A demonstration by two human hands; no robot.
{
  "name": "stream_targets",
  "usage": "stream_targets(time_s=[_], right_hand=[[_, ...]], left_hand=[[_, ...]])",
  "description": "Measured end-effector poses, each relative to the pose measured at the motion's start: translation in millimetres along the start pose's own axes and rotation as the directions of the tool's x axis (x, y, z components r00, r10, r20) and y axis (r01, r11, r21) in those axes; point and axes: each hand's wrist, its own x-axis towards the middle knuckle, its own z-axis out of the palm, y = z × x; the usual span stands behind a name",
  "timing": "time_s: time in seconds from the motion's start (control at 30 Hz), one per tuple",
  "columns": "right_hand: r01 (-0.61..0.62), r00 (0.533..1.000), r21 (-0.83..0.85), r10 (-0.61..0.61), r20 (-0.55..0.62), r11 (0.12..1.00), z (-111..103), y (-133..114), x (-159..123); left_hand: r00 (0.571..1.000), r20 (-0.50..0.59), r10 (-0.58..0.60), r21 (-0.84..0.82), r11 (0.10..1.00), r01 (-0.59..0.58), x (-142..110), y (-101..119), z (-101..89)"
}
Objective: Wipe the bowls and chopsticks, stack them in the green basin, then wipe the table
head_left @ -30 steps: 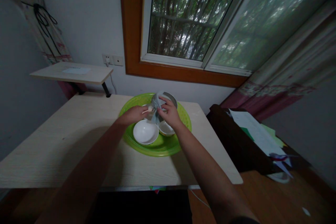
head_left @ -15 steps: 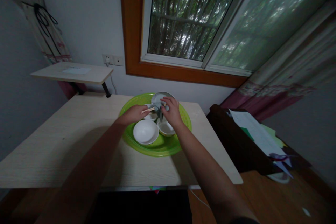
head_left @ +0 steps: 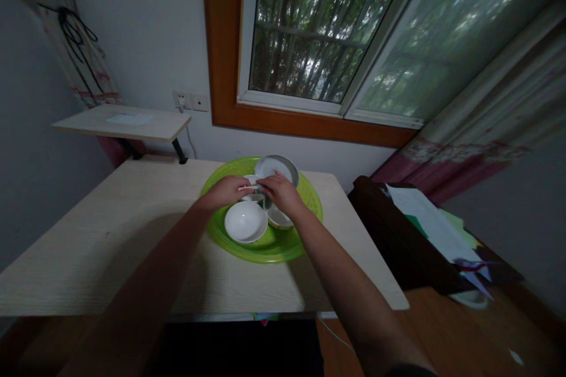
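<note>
Landmark: green tray on the wooden table.
Left hand: over tray's far half, pinched a pale stick.
Right hand: met the left there, fingertips touching.
White bowl: in tray, near side.
Metal bowl: at tray's far edge.

View: one head-worn camera — no second view to share with.
Facing: forward and down over the table, toward the window in the upper middle.
Nearness: arm's length — the green tray sits mid-frame.

glossy plastic tray, matt wooden table.
</note>
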Motion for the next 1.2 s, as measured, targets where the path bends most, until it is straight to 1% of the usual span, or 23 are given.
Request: stream_targets(time_s=[0.1, 0.17, 0.27, 0.33, 0.4, 0.5, 0.57, 0.67, 0.77, 0.87, 1.07, 1.13, 1.2], right_hand=[[-0.037, 0.999, -0.018, 0.038, 0.010, 0.999, -0.6, -2.7, 0.6], [-0.066, 0.998, -0.015, 0.066, 0.010, 0.998, -1.8, -4.0, 0.5], [-0.106, 0.994, -0.019, 0.106, -0.002, 0.994, -4.9, -5.3, 0.1], [-0.140, 0.990, -0.018, 0.139, -0.026, 0.990, -6.9, -5.5, 0.0], [-0.178, 0.983, -0.013, 0.177, -0.054, 0.984, -8.2, -5.2, -0.1], [-0.208, 0.975, -0.014, 0.207, -0.082, 0.978, -8.0, -3.6, -0.2], [-0.210, 0.974, -0.015, 0.207, -0.090, 0.978, -6.8, -2.2, -0.6], [-0.205, 0.974, -0.007, 0.203, -0.098, 0.979, -4.8, -0.4, -1.1], [-0.205, 0.973, 0.013, 0.205, -0.105, 0.979, -3.8, 0.6, -1.2], [-0.212, 0.972, 0.034, 0.214, -0.099, 0.977, -3.8, 0.7, -0.8], [-0.212, 0.970, 0.071, 0.219, -0.106, 0.975, -3.0, 1.0, -0.5], [-0.212, 0.969, 0.089, 0.221, -0.111, 0.973, -2.1, 1.7, -0.6], [-0.211, 0.967, 0.108, 0.223, -0.120, 0.972, -1.3, 2.2, -0.7]], left_hand=[[0.998, -0.032, 0.046, 0.014, 0.999, -0.046, 0.7, -2.2, 0.1], [0.997, -0.064, 0.045, 0.025, 0.999, -0.044, 0.8, -2.6, -1.0], [0.986, -0.169, 0.012, 0.009, 1.000, -0.011, 0.7, -2.1, -4.3], [0.961, -0.273, -0.034, -0.039, 0.999, 0.024, 0.6, -1.6, -7.1], [0.924, -0.367, -0.106, -0.098, 0.992, 0.075, 0.6, -1.4, -9.7], [0.875, -0.433, -0.216, -0.190, 0.971, 0.145, 0.9, -1.7, -11.4], [0.855, -0.440, -0.275, -0.265, 0.949, 0.169, 1.3, -1.8, -11.1], [0.836, -0.430, -0.341, -0.355, 0.915, 0.191, 2.0, -0.6, -10.5], [0.817, -0.421, -0.395, -0.393, 0.891, 0.228, 2.4, 1.6, -11.1], [0.805, -0.420, -0.419, -0.401, 0.881, 0.250, 2.3, 3.4, -12.3], [0.800, -0.382, -0.463, -0.464, 0.845, 0.268, 1.6, 4.5, -13.0], [0.809, -0.350, -0.472, -0.520, 0.816, 0.251, 1.5, 4.2, -12.7], [0.831, -0.312, -0.462, -0.581, 0.784, 0.218, 1.1, 3.6, -12.1]])
